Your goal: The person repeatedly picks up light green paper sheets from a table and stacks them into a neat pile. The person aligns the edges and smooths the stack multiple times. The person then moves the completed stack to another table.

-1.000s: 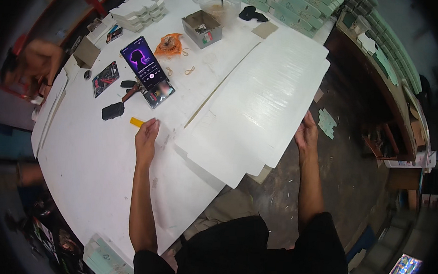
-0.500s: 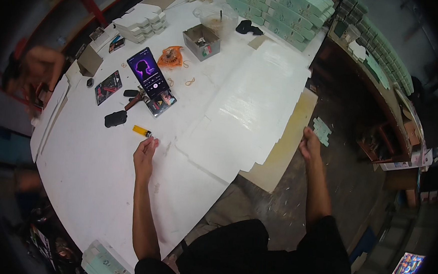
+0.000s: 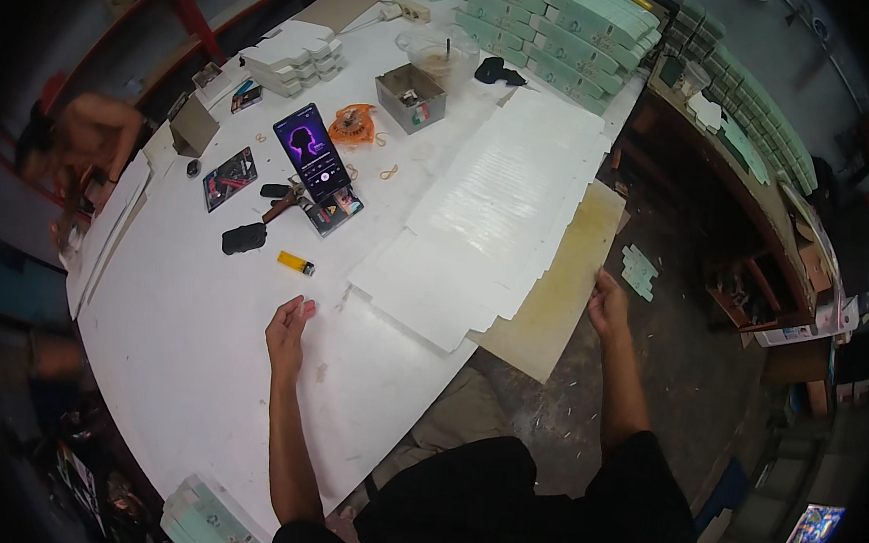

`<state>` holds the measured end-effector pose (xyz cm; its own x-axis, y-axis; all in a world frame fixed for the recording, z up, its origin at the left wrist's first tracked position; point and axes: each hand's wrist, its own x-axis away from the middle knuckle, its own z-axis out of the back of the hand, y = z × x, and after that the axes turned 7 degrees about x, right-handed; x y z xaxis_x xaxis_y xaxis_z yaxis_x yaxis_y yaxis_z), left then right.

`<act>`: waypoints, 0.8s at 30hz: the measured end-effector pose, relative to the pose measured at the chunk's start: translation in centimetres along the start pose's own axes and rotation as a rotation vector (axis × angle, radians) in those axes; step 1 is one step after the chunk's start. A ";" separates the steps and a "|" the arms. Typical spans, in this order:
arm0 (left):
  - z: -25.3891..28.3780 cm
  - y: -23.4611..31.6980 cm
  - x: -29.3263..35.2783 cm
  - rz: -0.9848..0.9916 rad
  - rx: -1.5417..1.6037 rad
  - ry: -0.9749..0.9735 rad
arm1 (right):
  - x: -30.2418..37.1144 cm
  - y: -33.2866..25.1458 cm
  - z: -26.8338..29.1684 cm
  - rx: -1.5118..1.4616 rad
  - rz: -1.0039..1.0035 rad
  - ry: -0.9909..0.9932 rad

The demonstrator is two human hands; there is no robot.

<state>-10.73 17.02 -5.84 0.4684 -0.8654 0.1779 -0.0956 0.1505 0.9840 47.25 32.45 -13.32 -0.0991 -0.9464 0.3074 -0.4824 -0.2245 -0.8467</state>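
My right hand [image 3: 608,306] is closed on the right edge of a yellowish cardboard sheet [image 3: 542,330], which juts past the table edge. White die-cut box blanks [image 3: 477,224] with notched edges overlap the sheet and lie on the white table. My left hand [image 3: 287,337] hovers over the table to the left of the blanks. Its fingers are loosely bent and slightly apart, and I see nothing in them. A yellow lighter [image 3: 296,262] lies just beyond its fingertips, apart from them.
A propped phone [image 3: 305,149], black pouch [image 3: 244,238], orange bag [image 3: 352,124] and small grey box [image 3: 411,99] stand farther back. Stacked green boxes [image 3: 559,30] fill the far right. Another person [image 3: 89,146] sits at far left. A green cut-out [image 3: 639,272] lies on the floor.
My left hand has drawn back toward me, away from the lighter. My right hand stays at the sheet's edge, slightly nearer me. The whole view has shifted a little.
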 end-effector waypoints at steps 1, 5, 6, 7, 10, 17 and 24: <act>0.2 -0.2 0.4 0.016 0.008 0.010 | 0.8 0.6 -0.1 0.000 -0.040 0.002; 0.7 -0.6 0.4 -0.003 0.026 -0.005 | 3.0 -0.9 -4.3 0.162 -0.075 0.009; 0.9 -0.6 0.6 -0.015 0.024 -0.022 | 3.2 -1.3 -4.7 0.247 -0.064 0.018; 1.2 -0.3 0.4 -0.032 -0.003 -0.026 | 3.4 -2.1 -5.0 0.278 -0.057 -0.009; 1.5 0.2 1.5 -0.011 -0.063 -0.052 | 5.7 -4.9 2.5 0.378 -0.084 -0.046; 4.2 -0.3 4.6 -0.071 -0.030 0.105 | 24.4 -11.7 24.5 0.274 0.061 0.053; -8.3 6.5 10.1 -0.180 0.123 -0.759 | 17.5 -13.6 2.1 0.264 0.380 -0.253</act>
<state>0.65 13.24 2.49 -0.2373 -0.9677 -0.0849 -0.1927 -0.0388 0.9805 53.87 18.48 2.65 0.0045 -0.9915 -0.1299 -0.2143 0.1259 -0.9686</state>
